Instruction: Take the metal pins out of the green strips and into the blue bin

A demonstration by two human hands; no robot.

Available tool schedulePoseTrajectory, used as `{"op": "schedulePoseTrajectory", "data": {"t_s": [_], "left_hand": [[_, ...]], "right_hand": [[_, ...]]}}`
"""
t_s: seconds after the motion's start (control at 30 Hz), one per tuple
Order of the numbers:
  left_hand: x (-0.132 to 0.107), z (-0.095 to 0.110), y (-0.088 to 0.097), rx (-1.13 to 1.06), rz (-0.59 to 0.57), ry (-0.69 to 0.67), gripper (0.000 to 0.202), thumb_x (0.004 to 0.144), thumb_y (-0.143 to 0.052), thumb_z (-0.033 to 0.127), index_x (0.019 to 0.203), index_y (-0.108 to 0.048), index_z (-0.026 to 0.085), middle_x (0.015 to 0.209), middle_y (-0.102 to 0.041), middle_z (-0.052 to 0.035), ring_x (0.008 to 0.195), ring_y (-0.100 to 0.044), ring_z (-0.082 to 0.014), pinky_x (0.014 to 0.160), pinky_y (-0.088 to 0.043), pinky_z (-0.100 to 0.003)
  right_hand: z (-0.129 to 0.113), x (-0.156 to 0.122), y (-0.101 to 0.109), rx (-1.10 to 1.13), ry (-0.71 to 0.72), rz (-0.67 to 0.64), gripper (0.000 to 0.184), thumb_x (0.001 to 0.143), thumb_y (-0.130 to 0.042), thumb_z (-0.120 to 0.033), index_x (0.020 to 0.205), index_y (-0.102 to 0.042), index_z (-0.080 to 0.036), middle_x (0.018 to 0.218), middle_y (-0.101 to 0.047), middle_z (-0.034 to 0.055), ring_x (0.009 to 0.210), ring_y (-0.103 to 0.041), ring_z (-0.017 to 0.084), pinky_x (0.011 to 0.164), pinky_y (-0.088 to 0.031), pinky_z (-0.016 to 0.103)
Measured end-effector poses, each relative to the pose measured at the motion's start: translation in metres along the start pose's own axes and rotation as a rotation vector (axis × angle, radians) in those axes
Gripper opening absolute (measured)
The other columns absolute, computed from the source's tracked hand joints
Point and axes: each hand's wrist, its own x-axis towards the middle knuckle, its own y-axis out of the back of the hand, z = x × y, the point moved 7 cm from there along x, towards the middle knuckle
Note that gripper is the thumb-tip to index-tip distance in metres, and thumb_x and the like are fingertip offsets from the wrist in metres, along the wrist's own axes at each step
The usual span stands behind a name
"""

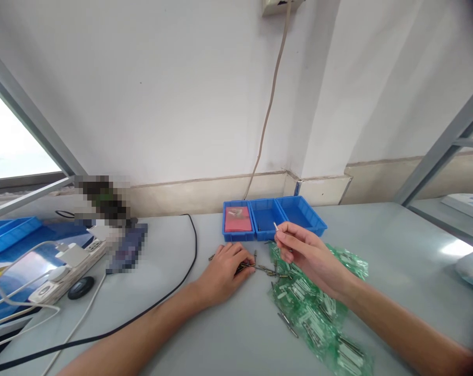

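- The bench (pixel 401 250) lies open right of centre and at bottom centre between the forearms (pixel 401 324); blue trays (pixel 265 211) line its wall side.
- A pixelated patch (pixel 129 248) at left hides what is there; the forearms are cut off by the frame.
- The right grip (pixel 303 250) pinches a thin light piece (pixel 275 226) at its fingertips, near green bags (pixel 330 326).
- The left grip (pixel 226 271), at centre, curls over dark metal pins (pixel 273 273); whether it grasps any, one cannot tell.

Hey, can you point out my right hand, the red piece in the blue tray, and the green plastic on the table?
Right hand (pixel 309 256): head view, back of the hand.
Red piece (pixel 237 225): head view, its flat upper face.
Green plastic (pixel 304 308): head view, its crinkled upper surface.
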Motion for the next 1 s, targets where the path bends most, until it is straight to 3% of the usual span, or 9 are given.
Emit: {"op": "schedulePoseTrajectory", "data": {"t_s": [1.0], "left_hand": [[0.0002,-0.0003,0.0001,0.017,0.000,0.005,0.007,0.108,-0.063,0.030,0.108,-0.065,0.023,0.108,-0.067,-0.0026,0.101,-0.059,-0.0222,0.088,-0.041,-0.037]], "right_hand": [[0.0020,0.0010,0.0009,-0.014,-0.003,-0.008,0.031,0.096,-0.075,-0.052,0.089,-0.066,-0.023,0.086,-0.053,-0.0017,0.067,-0.040,0.013,0.066,-0.036,0.030]]}}
